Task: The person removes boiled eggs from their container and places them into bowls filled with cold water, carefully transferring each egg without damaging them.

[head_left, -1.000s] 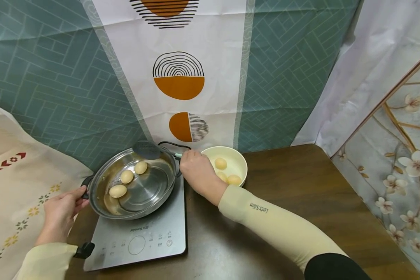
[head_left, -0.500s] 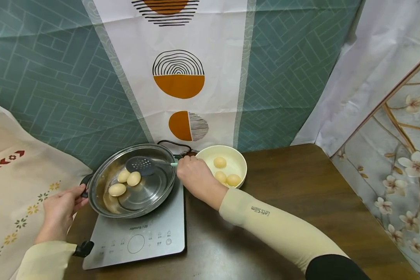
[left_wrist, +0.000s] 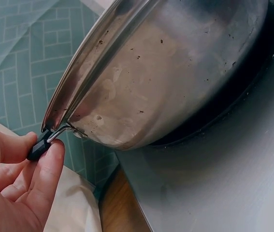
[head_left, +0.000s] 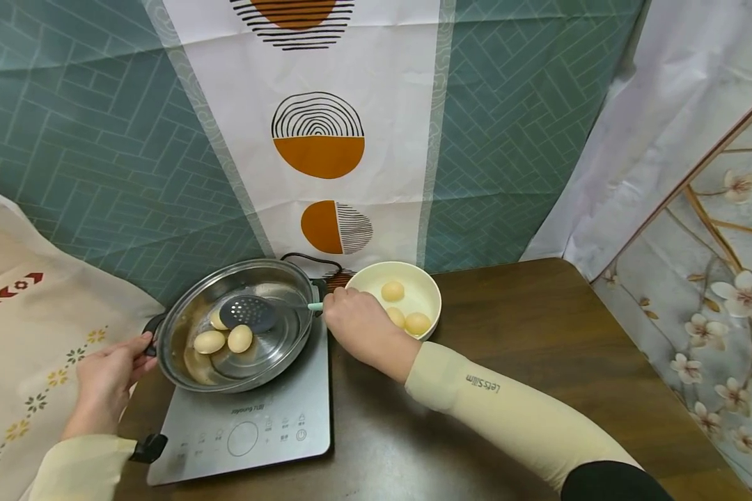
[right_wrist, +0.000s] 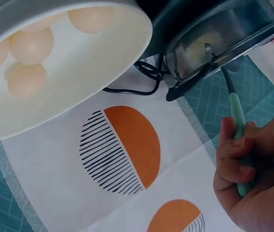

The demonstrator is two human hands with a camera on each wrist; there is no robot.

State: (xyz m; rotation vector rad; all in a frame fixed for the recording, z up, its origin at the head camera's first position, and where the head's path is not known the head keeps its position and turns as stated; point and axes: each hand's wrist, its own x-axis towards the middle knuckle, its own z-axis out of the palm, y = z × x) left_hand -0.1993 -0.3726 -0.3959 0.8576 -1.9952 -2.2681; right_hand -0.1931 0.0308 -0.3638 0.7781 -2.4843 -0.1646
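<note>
My left hand (head_left: 106, 379) pinches the black side handle (left_wrist: 40, 146) of a wide steel pan (head_left: 278, 351) between thumb and fingers. Three eggs lie in the pan: one at the left (head_left: 209, 342), another beside it (head_left: 240, 339), and the third partly hidden under the spoon's head. In my right hand (head_left: 370, 330) is a slotted spoon (head_left: 248, 314), its green handle (right_wrist: 238, 116) gripped by curled fingers. The spoon's dark perforated head is inside the pan, overlapping the eggs. Right of the pan, a cream bowl (head_left: 425, 292) holds several eggs (head_left: 393, 291).
Under the pan is a flat silver induction cooktop (head_left: 269, 440) with touch controls. A black cord (head_left: 313, 259) runs behind it. The brown wooden table (head_left: 507, 320) extends to the right, and a patterned cloth (head_left: 326, 160) hangs at the back.
The slotted spoon's head has come down from the pan's far rim and moved left among the eggs. The eggs have shifted closer together. My left hand stays on the handle.
</note>
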